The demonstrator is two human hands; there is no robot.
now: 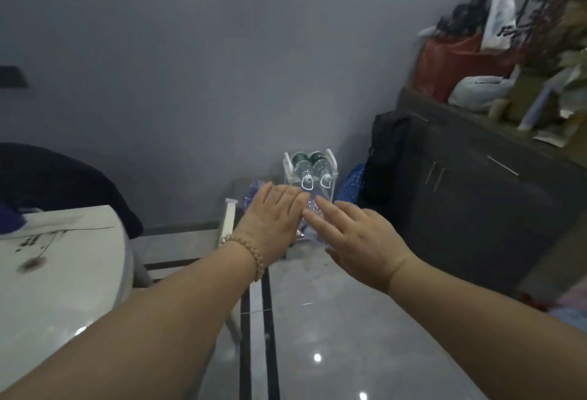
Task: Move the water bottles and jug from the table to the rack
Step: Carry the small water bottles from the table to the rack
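Note:
A small white rack [287, 168] stands on the floor against the grey wall. Two clear water bottles with green labels [301, 164] [319, 163] lie side by side on its top tier, caps toward me. Below them a clear, faceted object [312, 209], probably the jug, shows between my hands; most of it is hidden. My left hand [270, 222] reaches out with straight fingers at its left side. My right hand [352, 234] does the same at its right side. Whether either hand touches the clear object is unclear.
The white round table [63, 272] is at the left, with a dark cloth over a chair [57, 177] behind it. A dark cabinet [476, 202] piled with clutter fills the right. A black bag [387, 158] and a blue bag [351, 183] sit beside the rack. The glossy tiled floor [333, 336] lies below.

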